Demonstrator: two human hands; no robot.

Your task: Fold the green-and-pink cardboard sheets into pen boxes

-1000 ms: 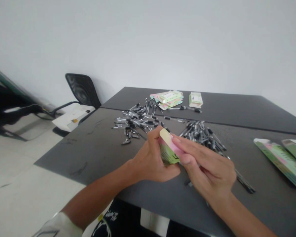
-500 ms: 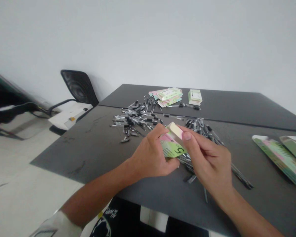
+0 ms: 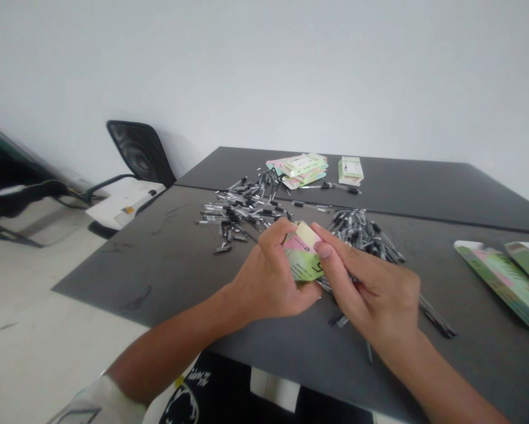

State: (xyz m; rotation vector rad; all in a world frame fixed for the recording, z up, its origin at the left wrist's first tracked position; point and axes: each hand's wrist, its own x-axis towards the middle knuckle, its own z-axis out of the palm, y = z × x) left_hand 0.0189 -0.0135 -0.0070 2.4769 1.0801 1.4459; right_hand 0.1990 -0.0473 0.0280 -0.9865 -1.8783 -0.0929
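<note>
A small green and pink cardboard box (image 3: 303,259) is between my hands, over the near part of the dark table. My left hand (image 3: 275,274) is wrapped round its left side, hiding much of it. At its top right, my right hand (image 3: 365,282) presses thumb and fingers against the pale end flap. Behind and below the hands lies a heap of black and clear pens (image 3: 356,229). Another loose heap of pens and pen parts (image 3: 238,206) spreads to the left.
On the dark table (image 3: 114,271), printed boxes (image 3: 306,166) are piled at the back, with a small box stack (image 3: 351,169) beside them. More flat boxes (image 3: 502,282) lie at the right edge. A black mesh chair (image 3: 140,150) holding a white carton (image 3: 123,203) stands left.
My right thumb and fingers have moved left across the box end, and the flap now lies flatter. My left hand keeps its hold.
</note>
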